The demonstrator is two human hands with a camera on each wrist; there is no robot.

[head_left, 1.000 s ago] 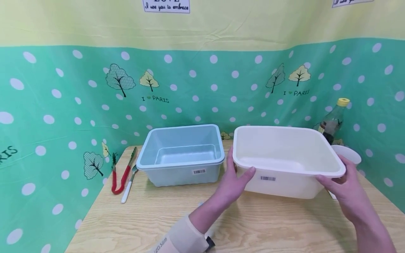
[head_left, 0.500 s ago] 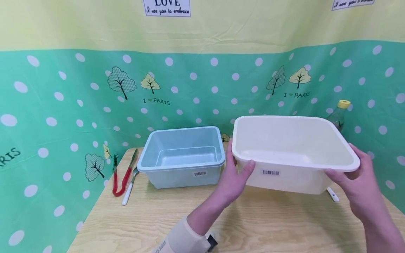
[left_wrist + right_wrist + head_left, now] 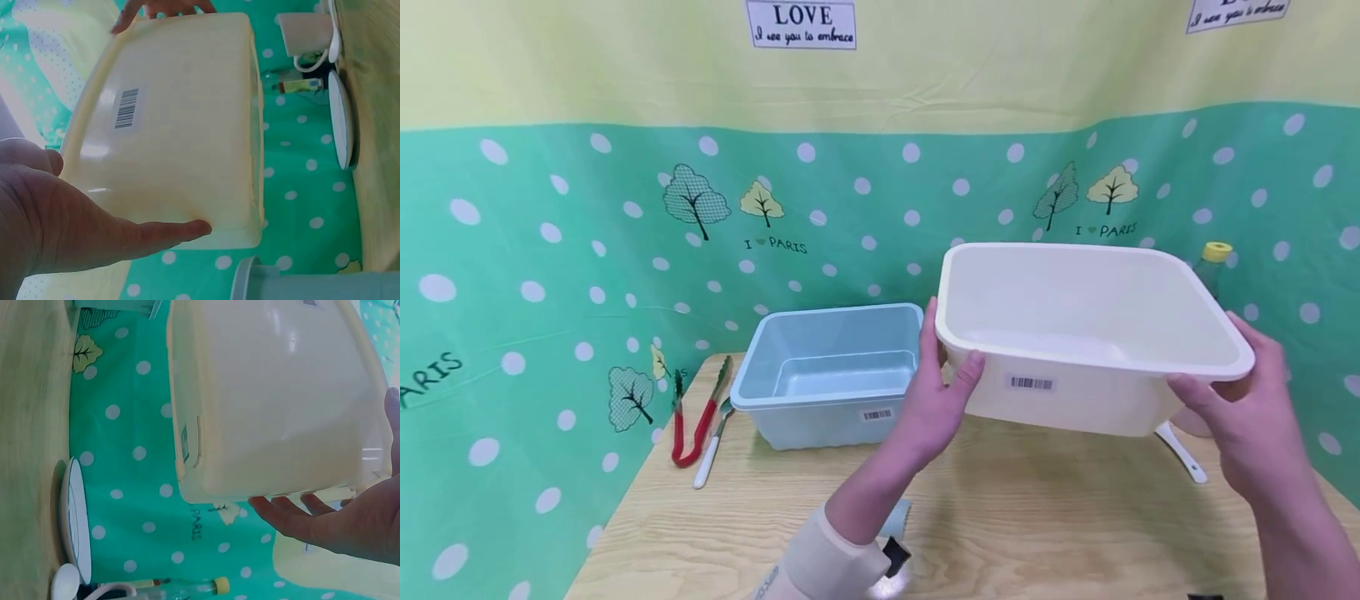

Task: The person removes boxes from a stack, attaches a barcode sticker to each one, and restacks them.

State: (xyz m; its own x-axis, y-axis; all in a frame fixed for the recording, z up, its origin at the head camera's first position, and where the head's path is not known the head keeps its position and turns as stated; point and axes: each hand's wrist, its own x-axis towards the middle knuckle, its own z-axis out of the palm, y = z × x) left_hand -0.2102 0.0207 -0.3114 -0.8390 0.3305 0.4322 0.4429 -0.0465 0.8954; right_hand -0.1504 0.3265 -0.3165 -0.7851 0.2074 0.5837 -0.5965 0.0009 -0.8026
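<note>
Wood-grain table (image 3: 1000, 533) nearest the camera; a cream sleeve (image 3: 820, 567) covers the left forearm at the bottom edge.

Left hand (image 3: 936, 408): grips the near-left corner of the white tub (image 3: 1075, 325), thumb laid along the front wall under the rim, fingers out of sight on the left end wall. Left wrist view shows the palm and thumb (image 3: 169, 232) pressed flat against the tub's side.

Right hand (image 3: 1247, 408): holds the right end of the tub, thumb under the rim at the near-right corner, fingers curled over the rim. Right wrist view shows the fingers (image 3: 294, 515) slightly spread beneath the tub's base edge.

White tub: clear of the table, held between the two hands, near-level with its opening up, nothing inside. Long axis runs left to right, one hand at each end; barcode label (image 3: 1032, 383) faces the person. Neither hand is nearer; the grip is symmetric.

Blue tub (image 3: 831, 371): rests on the table just left of the white tub and lower, opening up, long axis also left to right. Left hand is the one nearer it.

Further left: red tongs (image 3: 696, 412) and a white-handled spoon (image 3: 709, 454) lie side by side. Behind the white tub on the right, a yellow-capped bottle (image 3: 1213, 258) shows partly. Backdrop: green spotted cloth (image 3: 550, 250).
</note>
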